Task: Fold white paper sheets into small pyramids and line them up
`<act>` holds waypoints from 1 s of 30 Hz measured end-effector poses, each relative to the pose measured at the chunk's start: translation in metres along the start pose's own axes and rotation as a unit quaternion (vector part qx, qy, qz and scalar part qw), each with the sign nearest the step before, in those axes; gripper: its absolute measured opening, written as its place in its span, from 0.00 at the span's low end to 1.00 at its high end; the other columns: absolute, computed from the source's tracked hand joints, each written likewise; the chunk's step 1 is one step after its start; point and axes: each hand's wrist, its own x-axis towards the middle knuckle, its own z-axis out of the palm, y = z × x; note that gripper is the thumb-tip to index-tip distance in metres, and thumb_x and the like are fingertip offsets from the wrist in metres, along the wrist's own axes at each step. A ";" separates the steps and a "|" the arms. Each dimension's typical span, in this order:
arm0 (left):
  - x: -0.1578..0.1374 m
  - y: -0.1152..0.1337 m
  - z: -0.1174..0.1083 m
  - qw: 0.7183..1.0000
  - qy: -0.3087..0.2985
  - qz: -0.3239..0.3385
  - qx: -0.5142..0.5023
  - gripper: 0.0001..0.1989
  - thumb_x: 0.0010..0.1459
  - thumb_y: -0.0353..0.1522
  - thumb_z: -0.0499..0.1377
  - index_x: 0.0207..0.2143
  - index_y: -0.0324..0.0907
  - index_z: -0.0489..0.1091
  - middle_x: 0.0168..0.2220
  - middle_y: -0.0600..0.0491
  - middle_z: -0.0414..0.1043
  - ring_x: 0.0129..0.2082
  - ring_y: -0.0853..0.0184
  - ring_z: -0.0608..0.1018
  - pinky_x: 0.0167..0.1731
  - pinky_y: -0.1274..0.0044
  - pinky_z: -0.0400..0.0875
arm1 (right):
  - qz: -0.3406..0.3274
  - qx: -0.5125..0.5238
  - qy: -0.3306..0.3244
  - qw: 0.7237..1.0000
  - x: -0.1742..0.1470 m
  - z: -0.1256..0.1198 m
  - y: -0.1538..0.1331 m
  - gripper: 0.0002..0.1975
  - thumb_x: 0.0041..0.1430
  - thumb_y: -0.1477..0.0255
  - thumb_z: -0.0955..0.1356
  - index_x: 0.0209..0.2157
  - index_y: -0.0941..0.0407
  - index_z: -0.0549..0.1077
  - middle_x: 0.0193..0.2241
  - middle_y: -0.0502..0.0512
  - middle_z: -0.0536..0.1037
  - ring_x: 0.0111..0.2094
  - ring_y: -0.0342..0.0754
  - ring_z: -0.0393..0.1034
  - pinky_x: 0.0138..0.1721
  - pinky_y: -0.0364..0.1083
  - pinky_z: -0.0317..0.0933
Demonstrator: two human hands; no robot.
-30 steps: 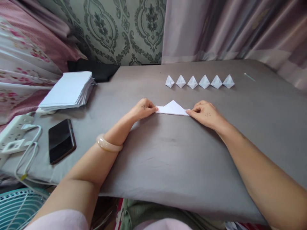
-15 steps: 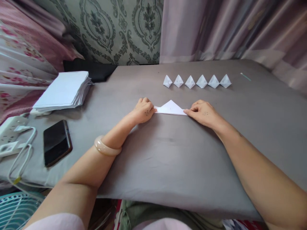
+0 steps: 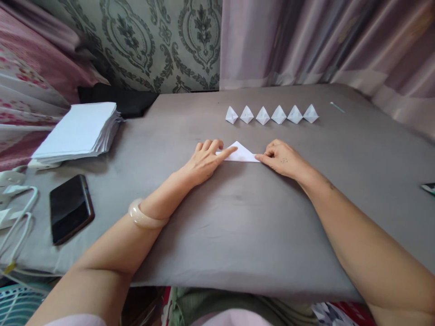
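A white folded sheet of paper (image 3: 242, 156) with a pointed peak and a straight lower edge lies on the cloth-covered table between my hands. My left hand (image 3: 205, 160) is at its left end, the thumb stretched across the front toward the peak and the other fingers bent behind. The paper's left end shows between that thumb and the fingers. At the right end, my right hand (image 3: 282, 157) pinches the corner between thumb and curled fingers. Just beyond, several small white folded paper shapes (image 3: 263, 116) stand in a row.
A thick stack of white paper (image 3: 76, 129) sits at the left, with a black cloth-like item (image 3: 117, 99) behind it. Nearer are a dark phone (image 3: 71, 208) and white plugs with cables (image 3: 20, 203). A thin pale stick (image 3: 337, 107) lies far right.
My left hand has loosened from the pinch at the paper's left end, and its thumb now reaches across toward the peak. My right hand keeps its pinch. The view has shifted slightly right.
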 end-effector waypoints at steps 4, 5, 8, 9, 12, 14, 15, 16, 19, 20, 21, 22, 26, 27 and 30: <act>0.002 0.001 -0.002 0.997 -0.041 0.070 0.018 0.27 0.64 0.26 0.44 0.64 0.52 0.54 0.45 0.45 0.64 0.39 0.62 0.66 0.42 0.70 0.60 | 0.017 0.005 -0.016 1.000 0.001 -0.001 0.001 0.21 0.55 0.56 0.64 0.18 0.56 0.69 0.37 0.55 0.73 0.31 0.46 0.67 0.33 0.46 0.58; 0.003 0.001 -0.003 0.996 -0.049 0.075 0.021 0.27 0.65 0.27 0.44 0.64 0.52 0.54 0.44 0.45 0.64 0.38 0.63 0.66 0.42 0.71 0.60 | 0.019 0.004 -0.017 1.000 0.001 -0.001 0.001 0.21 0.56 0.56 0.64 0.18 0.56 0.70 0.37 0.55 0.74 0.31 0.46 0.67 0.33 0.46 0.58; 0.005 0.001 -0.006 0.994 -0.067 0.079 0.025 0.26 0.65 0.27 0.44 0.64 0.54 0.55 0.44 0.46 0.63 0.38 0.64 0.66 0.42 0.73 0.60 | 0.026 -0.010 -0.016 0.999 0.001 -0.001 -0.001 0.21 0.56 0.56 0.64 0.19 0.56 0.70 0.37 0.55 0.74 0.31 0.46 0.67 0.34 0.46 0.57; 0.005 0.001 -0.006 0.994 -0.073 0.079 0.028 0.26 0.66 0.27 0.44 0.64 0.55 0.54 0.44 0.46 0.63 0.39 0.64 0.66 0.42 0.73 0.61 | 0.028 -0.017 -0.017 0.999 0.001 -0.001 -0.002 0.21 0.56 0.56 0.64 0.19 0.56 0.70 0.37 0.55 0.74 0.32 0.46 0.67 0.34 0.46 0.57; 0.005 0.002 -0.008 0.993 -0.081 0.079 0.035 0.27 0.66 0.27 0.43 0.64 0.55 0.53 0.44 0.46 0.63 0.39 0.64 0.65 0.41 0.73 0.61 | 0.032 -0.035 -0.020 0.999 0.001 -0.001 -0.005 0.20 0.57 0.56 0.63 0.21 0.56 0.70 0.38 0.56 0.74 0.33 0.47 0.67 0.34 0.46 0.57; 0.005 0.002 -0.008 0.993 -0.079 0.083 0.036 0.27 0.66 0.27 0.43 0.64 0.56 0.53 0.44 0.45 0.62 0.39 0.64 0.65 0.41 0.73 0.61 | 0.033 -0.046 -0.021 0.998 0.000 -0.001 -0.006 0.20 0.58 0.56 0.62 0.21 0.56 0.70 0.38 0.56 0.73 0.32 0.47 0.67 0.34 0.46 0.57; 0.005 0.001 -0.007 0.993 -0.077 0.085 0.036 0.27 0.66 0.27 0.43 0.64 0.55 0.53 0.44 0.45 0.62 0.39 0.63 0.65 0.40 0.73 0.62 | 0.033 -0.052 -0.021 0.998 0.000 -0.001 -0.007 0.20 0.58 0.56 0.62 0.22 0.56 0.69 0.38 0.56 0.73 0.32 0.46 0.66 0.34 0.46 0.57; 0.005 0.001 -0.007 0.993 -0.074 0.086 0.036 0.27 0.66 0.27 0.43 0.64 0.55 0.53 0.44 0.45 0.62 0.39 0.63 0.65 0.40 0.73 0.62 | 0.033 -0.058 -0.021 0.998 0.000 -0.001 -0.008 0.20 0.58 0.57 0.62 0.22 0.56 0.69 0.38 0.56 0.73 0.32 0.46 0.66 0.34 0.46 0.56; 0.004 0.000 -0.006 0.993 -0.072 0.089 0.037 0.27 0.65 0.27 0.44 0.64 0.55 0.54 0.45 0.45 0.62 0.40 0.63 0.65 0.40 0.73 0.62 | 0.031 -0.075 -0.018 0.997 -0.001 -0.001 -0.010 0.20 0.60 0.58 0.61 0.22 0.56 0.69 0.38 0.57 0.72 0.32 0.47 0.66 0.34 0.46 0.56; 0.004 0.000 -0.005 0.993 -0.071 0.089 0.037 0.27 0.66 0.27 0.44 0.64 0.56 0.54 0.45 0.45 0.62 0.40 0.63 0.65 0.40 0.73 0.62 | 0.029 -0.079 -0.016 0.996 -0.002 -0.001 -0.011 0.20 0.60 0.58 0.61 0.22 0.56 0.69 0.38 0.57 0.72 0.33 0.47 0.66 0.34 0.46 0.56; 0.004 0.000 -0.004 0.993 -0.070 0.088 0.037 0.26 0.66 0.28 0.44 0.64 0.56 0.54 0.45 0.45 0.62 0.40 0.63 0.65 0.41 0.73 0.62 | 0.026 -0.082 -0.015 0.996 -0.002 -0.001 -0.012 0.20 0.61 0.59 0.61 0.22 0.56 0.69 0.38 0.58 0.72 0.33 0.47 0.66 0.34 0.47 0.56; 0.004 0.000 -0.004 0.993 -0.070 0.088 0.036 0.26 0.66 0.28 0.44 0.64 0.56 0.55 0.45 0.45 0.62 0.40 0.63 0.65 0.41 0.73 0.62 | 0.023 -0.083 -0.014 0.996 -0.003 0.000 -0.014 0.19 0.61 0.59 0.61 0.22 0.56 0.70 0.38 0.58 0.72 0.34 0.48 0.66 0.35 0.47 0.56; 0.005 -0.001 -0.002 0.994 -0.069 0.084 0.026 0.26 0.66 0.29 0.43 0.63 0.57 0.55 0.45 0.45 0.62 0.39 0.63 0.65 0.42 0.72 0.62 | 0.004 -0.080 0.005 0.997 -0.008 0.001 -0.013 0.18 0.62 0.61 0.61 0.24 0.56 0.70 0.37 0.58 0.72 0.34 0.47 0.66 0.36 0.47 0.57; 0.005 -0.002 -0.002 0.994 -0.071 0.083 0.023 0.26 0.66 0.29 0.43 0.63 0.57 0.55 0.45 0.45 0.62 0.39 0.63 0.65 0.42 0.71 0.61 | 0.004 -0.079 0.015 0.997 -0.008 0.001 -0.010 0.17 0.62 0.61 0.62 0.24 0.56 0.70 0.37 0.58 0.72 0.33 0.47 0.66 0.36 0.47 0.57; 0.006 -0.002 -0.001 0.994 -0.074 0.081 0.016 0.26 0.66 0.28 0.43 0.63 0.58 0.55 0.45 0.45 0.62 0.40 0.61 0.65 0.42 0.70 0.61 | 0.021 -0.071 0.048 0.996 -0.010 -0.001 -0.002 0.13 0.59 0.63 0.65 0.26 0.56 0.71 0.34 0.57 0.72 0.33 0.48 0.66 0.37 0.47 0.58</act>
